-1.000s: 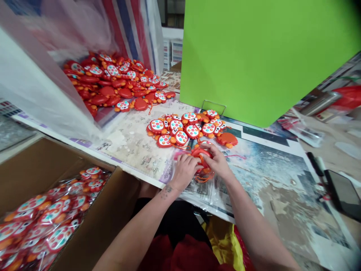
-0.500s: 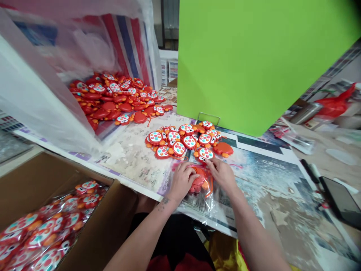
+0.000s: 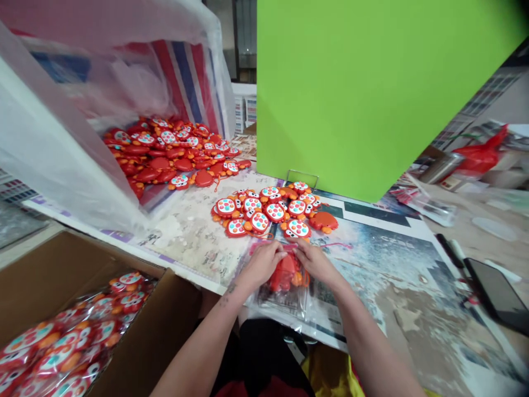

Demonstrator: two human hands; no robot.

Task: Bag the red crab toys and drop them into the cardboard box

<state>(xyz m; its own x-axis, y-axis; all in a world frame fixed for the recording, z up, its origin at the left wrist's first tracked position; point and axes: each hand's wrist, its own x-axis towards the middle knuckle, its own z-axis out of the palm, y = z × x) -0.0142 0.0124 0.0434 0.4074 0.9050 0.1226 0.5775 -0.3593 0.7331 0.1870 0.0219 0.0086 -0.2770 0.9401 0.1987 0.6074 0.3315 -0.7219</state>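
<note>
My left hand (image 3: 262,266) and my right hand (image 3: 316,262) pinch the upper edge of a clear plastic bag (image 3: 285,300) lying on the printed table mat. Inside the bag is an orange-red crab-shaped toy (image 3: 285,274), with its orange cord bunched beside it. My fingers partly hide the toy. Just above my hands lies a loose group of crab toys with colourful dotted faces (image 3: 264,215), the nearest one almost touching my right fingers.
A larger heap of crab toys (image 3: 165,154) lies in a plastic-lined bin at the back left. A cardboard box of bagged toys (image 3: 70,336) stands at the lower left. A green board (image 3: 355,94) rises ahead. A phone (image 3: 496,295) and markers (image 3: 448,251) lie at the right.
The toy has gone from being handled above the bag to lying inside it. My hands have drawn together at the bag's upper edge, and the view has tilted slightly upward.
</note>
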